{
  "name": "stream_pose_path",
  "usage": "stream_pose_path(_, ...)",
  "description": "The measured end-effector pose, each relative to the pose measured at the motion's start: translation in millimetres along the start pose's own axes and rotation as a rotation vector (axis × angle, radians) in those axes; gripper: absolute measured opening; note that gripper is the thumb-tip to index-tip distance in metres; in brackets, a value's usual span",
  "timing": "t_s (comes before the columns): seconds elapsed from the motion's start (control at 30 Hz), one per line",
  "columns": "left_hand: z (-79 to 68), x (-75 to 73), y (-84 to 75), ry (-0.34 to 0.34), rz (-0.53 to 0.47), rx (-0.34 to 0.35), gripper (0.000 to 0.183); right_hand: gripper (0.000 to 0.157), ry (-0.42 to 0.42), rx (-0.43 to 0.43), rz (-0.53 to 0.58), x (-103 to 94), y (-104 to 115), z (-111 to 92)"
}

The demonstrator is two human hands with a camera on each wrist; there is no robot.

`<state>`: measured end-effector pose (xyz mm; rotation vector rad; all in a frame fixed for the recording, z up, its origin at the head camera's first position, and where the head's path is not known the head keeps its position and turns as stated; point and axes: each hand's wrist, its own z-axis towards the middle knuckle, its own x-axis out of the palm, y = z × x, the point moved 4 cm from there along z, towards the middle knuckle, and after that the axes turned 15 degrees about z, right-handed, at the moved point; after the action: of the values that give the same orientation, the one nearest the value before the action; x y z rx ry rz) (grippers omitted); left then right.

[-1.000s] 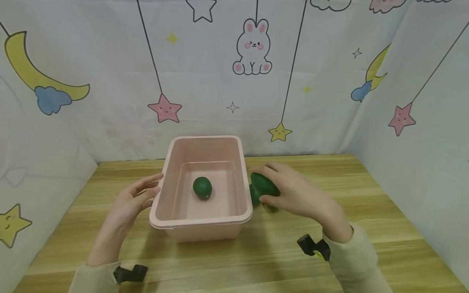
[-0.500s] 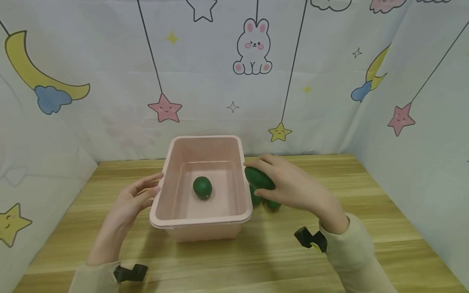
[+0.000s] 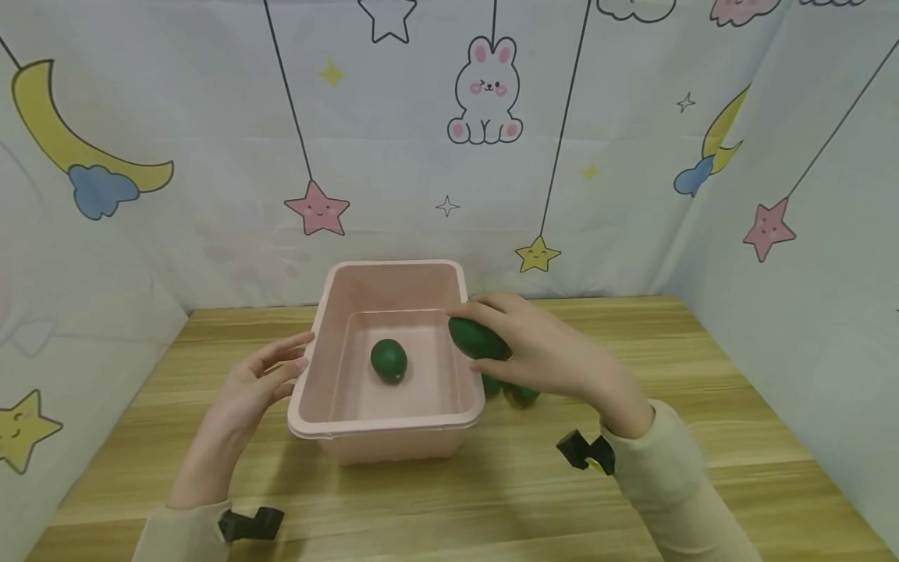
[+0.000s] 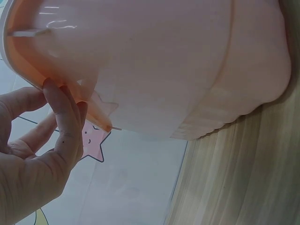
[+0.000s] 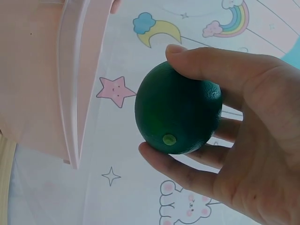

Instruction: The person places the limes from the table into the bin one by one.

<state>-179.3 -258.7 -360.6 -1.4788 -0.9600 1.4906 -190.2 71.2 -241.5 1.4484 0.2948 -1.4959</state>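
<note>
My right hand (image 3: 534,339) holds a dark green avocado (image 3: 480,339) over the right rim of a pink plastic bin (image 3: 379,425). In the right wrist view, thumb and fingers curl round this avocado (image 5: 178,110), and its pale green stem end faces the camera. A second green avocado (image 3: 389,361) lies on the bin's floor. My left hand (image 3: 256,382) is at the bin's left rim; in the left wrist view its bent fingers (image 4: 68,117) touch the underside of the lip, and the thumb tip is partly hidden there.
Further green avocados (image 3: 523,393) lie on the wooden table (image 3: 534,484) beside the bin's right wall, partly covered by the bin and right hand. A white patterned cloth (image 3: 393,156) rises behind the table and along both sides.
My right hand has lifted the avocado from beside the bin and carried it left, over the right rim. Other avocados underneath have come into view. The left hand and bin have stayed put.
</note>
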Motion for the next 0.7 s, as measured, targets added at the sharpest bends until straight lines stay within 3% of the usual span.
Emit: stream_pose_path(0.7,-1.0,-0.5,-0.9,-0.003,0.025,-0.016,0.052,0.061,0.045,-0.026,-0.002,-3.4,3.4,21.3)
